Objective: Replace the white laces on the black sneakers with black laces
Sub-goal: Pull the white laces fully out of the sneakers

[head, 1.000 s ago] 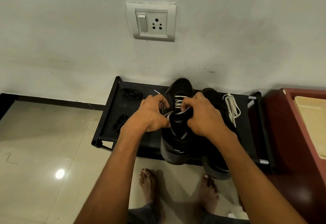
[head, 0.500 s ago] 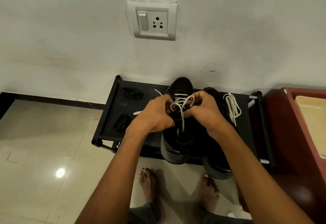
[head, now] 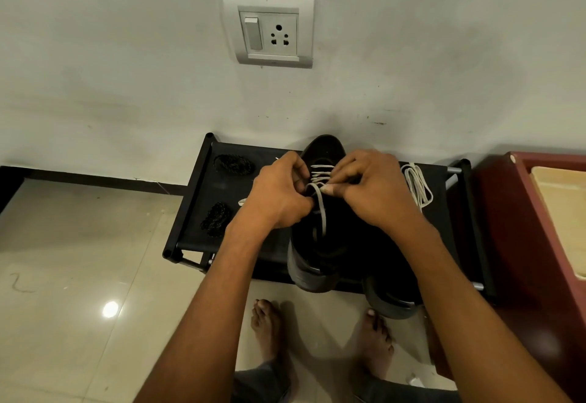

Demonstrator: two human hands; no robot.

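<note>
Since a second ago your hands have moved up the left sneaker point(head: 312, 244) on the shoe rack point(head: 203, 199): left hand point(head: 279, 195) and right hand point(head: 369, 188) each pinch its white lace point(head: 321, 202). Two sneakers; one loose white lace point(head: 418, 185); two black lace bundles point(head: 233, 164).

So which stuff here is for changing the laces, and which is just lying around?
For the job: left sneaker, right sneaker, white lace, pulled-out white lace, two black laces, both hands.
Lying about: socket, red cabinet.
</note>
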